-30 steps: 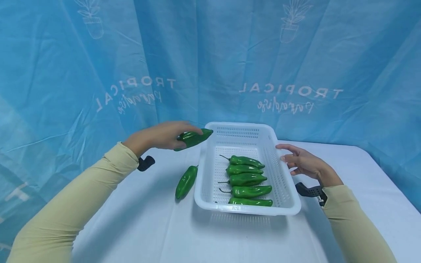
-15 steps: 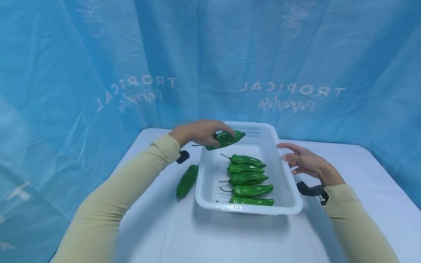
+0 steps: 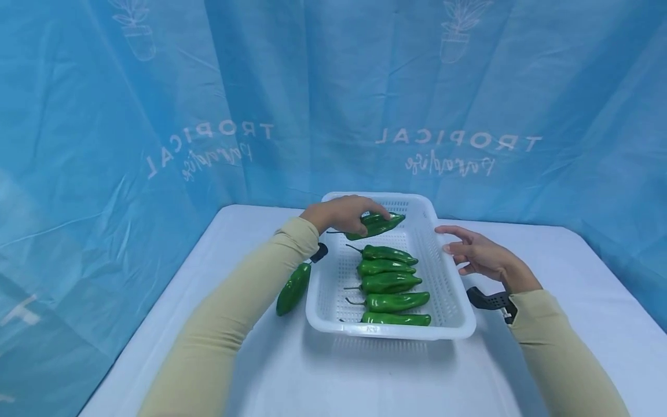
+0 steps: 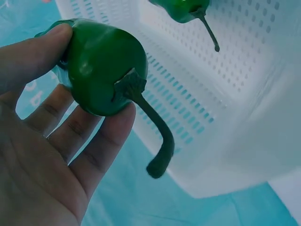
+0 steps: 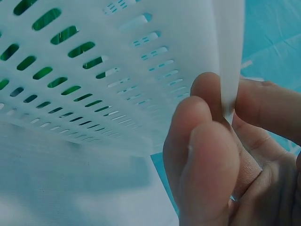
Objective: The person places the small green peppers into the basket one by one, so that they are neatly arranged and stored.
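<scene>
My left hand (image 3: 348,214) holds a glossy green chili pepper (image 3: 383,227) between thumb and fingers, over the far end of a white plastic basket (image 3: 315,313). In the left wrist view the held pepper (image 4: 106,66) has its curved stem toward the camera, with the basket wall behind it. Several green peppers (image 3: 391,283) lie side by side in the basket, stems to the left. At the basket's right side, my right hand (image 3: 482,255) pinches the rim (image 5: 229,56) between thumb and fingers, as the right wrist view shows.
One more green pepper (image 3: 293,289) lies on the white-covered table (image 3: 406,382), left of the basket and partly behind the left forearm. A blue curtain (image 3: 339,104) with mirrored lettering hangs behind the table. Both wrists wear dark straps (image 3: 490,300).
My left hand has carried its pepper rightward, from outside the basket's left rim to over its far part. The right hand has stayed at the rim.
</scene>
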`<state>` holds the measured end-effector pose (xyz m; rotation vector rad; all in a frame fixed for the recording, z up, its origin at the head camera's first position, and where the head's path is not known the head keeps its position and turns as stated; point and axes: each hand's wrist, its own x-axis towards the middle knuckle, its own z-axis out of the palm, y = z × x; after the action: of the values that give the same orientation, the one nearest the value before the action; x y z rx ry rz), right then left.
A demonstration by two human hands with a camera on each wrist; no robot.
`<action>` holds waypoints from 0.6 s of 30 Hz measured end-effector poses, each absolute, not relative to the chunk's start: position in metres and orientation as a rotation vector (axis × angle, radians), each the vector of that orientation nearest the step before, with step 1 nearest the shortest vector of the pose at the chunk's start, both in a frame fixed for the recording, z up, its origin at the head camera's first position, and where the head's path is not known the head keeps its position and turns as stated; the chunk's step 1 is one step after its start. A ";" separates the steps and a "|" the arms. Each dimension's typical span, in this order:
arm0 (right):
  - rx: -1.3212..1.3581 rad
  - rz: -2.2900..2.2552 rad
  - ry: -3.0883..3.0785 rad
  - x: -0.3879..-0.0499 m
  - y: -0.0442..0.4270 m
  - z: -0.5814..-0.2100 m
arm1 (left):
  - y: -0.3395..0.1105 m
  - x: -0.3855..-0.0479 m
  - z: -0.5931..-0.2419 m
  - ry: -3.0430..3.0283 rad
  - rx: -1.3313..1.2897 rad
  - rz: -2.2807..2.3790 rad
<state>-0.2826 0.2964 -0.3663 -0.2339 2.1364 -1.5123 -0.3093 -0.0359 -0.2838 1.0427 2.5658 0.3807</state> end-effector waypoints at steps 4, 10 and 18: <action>-0.241 -1.531 2.114 -0.282 0.296 -0.366 | -0.033 -0.316 -0.293 2.571 1.037 0.421; -0.241 -1.526 2.118 -0.282 0.297 -0.367 | -0.027 -0.322 -0.301 2.560 0.977 0.543; -0.235 -1.532 2.127 -0.283 0.297 -0.372 | -0.013 -0.330 -0.311 2.536 0.837 0.672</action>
<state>-0.2835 0.2972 -0.3718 -0.2350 2.1274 -1.5321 -0.3298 -0.0132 -0.3111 0.8369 2.5356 0.6725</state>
